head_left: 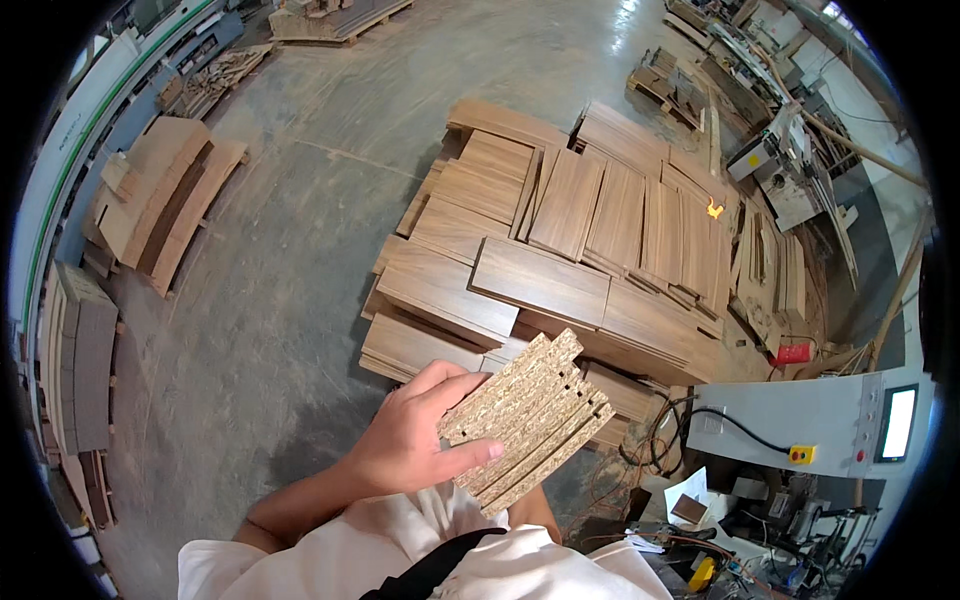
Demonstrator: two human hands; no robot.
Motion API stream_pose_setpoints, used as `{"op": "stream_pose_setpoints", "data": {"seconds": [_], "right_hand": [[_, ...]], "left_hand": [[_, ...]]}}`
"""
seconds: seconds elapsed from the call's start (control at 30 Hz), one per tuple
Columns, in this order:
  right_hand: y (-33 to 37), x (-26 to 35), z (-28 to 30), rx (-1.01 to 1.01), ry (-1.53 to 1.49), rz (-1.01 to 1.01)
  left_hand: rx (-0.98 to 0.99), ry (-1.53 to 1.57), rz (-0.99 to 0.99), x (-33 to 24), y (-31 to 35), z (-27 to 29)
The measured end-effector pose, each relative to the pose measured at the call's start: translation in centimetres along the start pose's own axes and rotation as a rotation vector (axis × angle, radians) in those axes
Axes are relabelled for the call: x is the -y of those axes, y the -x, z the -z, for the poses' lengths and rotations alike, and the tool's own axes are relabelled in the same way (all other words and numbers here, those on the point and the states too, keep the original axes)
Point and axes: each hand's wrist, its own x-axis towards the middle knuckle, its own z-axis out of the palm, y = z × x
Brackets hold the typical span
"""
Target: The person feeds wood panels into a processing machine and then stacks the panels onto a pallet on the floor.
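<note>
Close in front of my body is a stack of chipboard panels (525, 425), tilted, with raw speckled edges facing up and some small dark holes in them. My left hand (425, 430) grips its left side, thumb across the edges and fingers over the far side. The panels sit unevenly, a few jutting out at the upper end. Of my right arm, only part of the forearm (536, 512) shows below the stack; the hand itself is hidden behind the panels. Just beyond lies a broad low pile of wood-grain panels (540, 275).
At the right stands a grey control cabinet (800, 425) with a lit screen, above a cluttered bench of tools and cables (740, 530). Stacked boards (155, 205) rest on the left floor beside a long machine (75, 140). Grey concrete floor (260, 250) runs between them.
</note>
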Motion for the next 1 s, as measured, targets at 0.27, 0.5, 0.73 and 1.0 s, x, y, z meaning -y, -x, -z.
{"op": "stream_pose_setpoints", "data": {"seconds": [0.27, 0.5, 0.73, 1.0], "right_hand": [[0.1, -0.4, 1.6, 0.066, 0.045, 0.037], [-0.1, -0.3, 2.3, 0.120, 0.076, 0.068], [-1.9, 0.2, 4.2, 0.248, 0.160, 0.145], [-5.5, 0.2, 7.0, 0.445, 0.182, 0.148]], "left_hand": [[0.010, -0.042, -0.034, -1.6, -1.2, -0.1], [-0.026, -0.169, -0.089, -2.2, -1.1, -0.3], [0.006, -0.049, 0.038, -3.8, -1.6, 0.0], [-0.218, 0.501, -0.135, 1.9, 0.5, -3.6]]}}
